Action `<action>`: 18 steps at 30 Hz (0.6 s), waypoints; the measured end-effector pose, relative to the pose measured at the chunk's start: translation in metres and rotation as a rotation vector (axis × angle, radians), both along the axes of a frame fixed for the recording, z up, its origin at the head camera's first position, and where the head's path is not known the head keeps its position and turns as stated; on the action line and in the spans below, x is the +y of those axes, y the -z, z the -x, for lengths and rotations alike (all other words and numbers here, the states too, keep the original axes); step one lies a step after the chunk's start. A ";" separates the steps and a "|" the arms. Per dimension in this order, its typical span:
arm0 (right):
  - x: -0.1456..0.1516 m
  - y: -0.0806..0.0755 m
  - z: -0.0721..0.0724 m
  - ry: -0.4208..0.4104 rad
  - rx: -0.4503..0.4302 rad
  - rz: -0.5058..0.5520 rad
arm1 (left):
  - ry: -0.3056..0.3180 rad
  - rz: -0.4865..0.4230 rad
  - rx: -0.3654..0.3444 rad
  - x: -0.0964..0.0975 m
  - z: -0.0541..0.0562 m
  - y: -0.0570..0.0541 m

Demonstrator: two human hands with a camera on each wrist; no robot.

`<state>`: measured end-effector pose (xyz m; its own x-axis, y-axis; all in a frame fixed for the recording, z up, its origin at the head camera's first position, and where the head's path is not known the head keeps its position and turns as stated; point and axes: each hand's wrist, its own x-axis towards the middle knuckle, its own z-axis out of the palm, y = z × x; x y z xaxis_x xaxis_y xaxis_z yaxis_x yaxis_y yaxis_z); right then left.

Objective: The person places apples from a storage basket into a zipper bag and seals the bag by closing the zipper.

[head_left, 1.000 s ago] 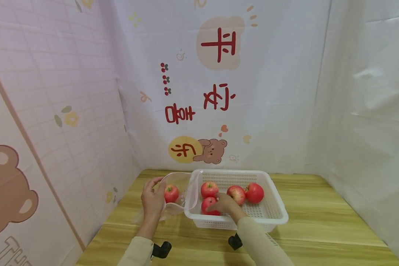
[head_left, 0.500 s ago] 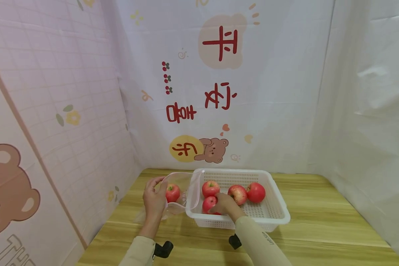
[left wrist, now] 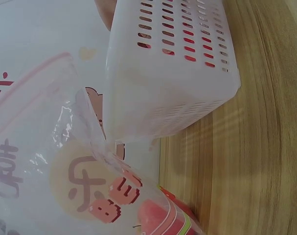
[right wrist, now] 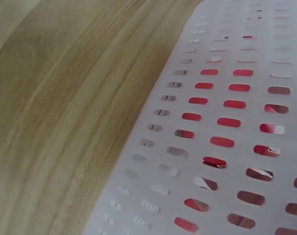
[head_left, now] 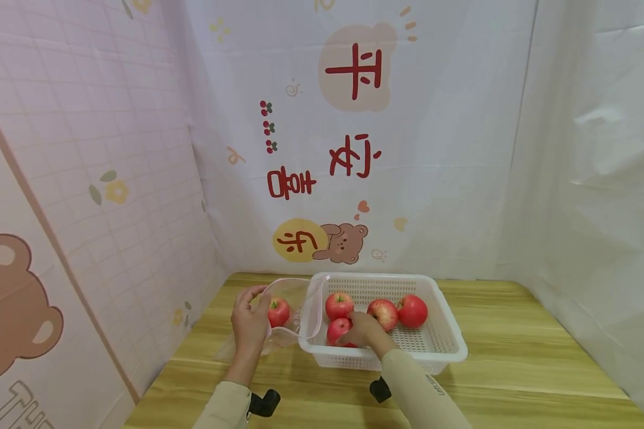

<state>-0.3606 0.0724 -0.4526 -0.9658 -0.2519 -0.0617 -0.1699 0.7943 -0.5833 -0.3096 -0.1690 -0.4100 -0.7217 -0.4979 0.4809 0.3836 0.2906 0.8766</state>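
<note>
In the basket (head_left: 440,357), the near-left apple (head_left: 336,329) is gripped by the right hand (head_left: 362,328); just left, the bag (head_left: 309,302) is held open toward it by the left hand (head_left: 249,320)

White cloth backdrop (head_left: 451,149) with printed bear (head_left: 347,243) behind wood-grain table (head_left: 515,351)

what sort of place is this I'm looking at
It looks like a small screened-off workspace indoors, though I can't say in what building. Pale printed sheeting hangs around a wood-grain table, where a white basket holds red apples.
</note>
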 end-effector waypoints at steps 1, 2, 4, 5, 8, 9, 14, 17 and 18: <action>0.001 0.000 0.000 0.002 0.003 -0.001 | -0.001 0.002 -0.002 0.000 0.000 0.000; 0.001 0.000 0.000 0.008 0.001 0.004 | -0.002 0.005 -0.003 0.001 -0.001 0.000; 0.002 0.001 0.000 0.018 0.003 0.009 | -0.004 0.008 -0.005 0.002 -0.001 -0.001; 0.003 0.001 0.000 0.021 0.005 0.012 | -0.005 0.008 -0.006 0.002 -0.001 -0.001; 0.004 0.001 0.000 0.033 0.019 0.022 | -0.004 0.011 -0.006 0.003 -0.001 -0.001; 0.005 0.001 0.000 0.037 0.025 0.023 | -0.005 0.011 -0.004 0.003 -0.002 -0.002; 0.009 0.000 -0.001 0.058 0.039 0.077 | -0.005 0.002 -0.002 0.005 -0.002 -0.003; 0.011 -0.002 -0.002 0.068 0.044 0.122 | -0.005 -0.010 -0.001 0.007 -0.002 -0.003; 0.012 -0.002 -0.002 0.072 0.045 0.135 | -0.004 -0.014 0.003 0.008 -0.001 -0.002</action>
<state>-0.3587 0.0841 -0.4504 -0.9826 -0.1853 0.0122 -0.1443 0.7204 -0.6784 -0.3082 -0.1614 -0.4076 -0.7181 -0.5076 0.4762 0.3852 0.2801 0.8793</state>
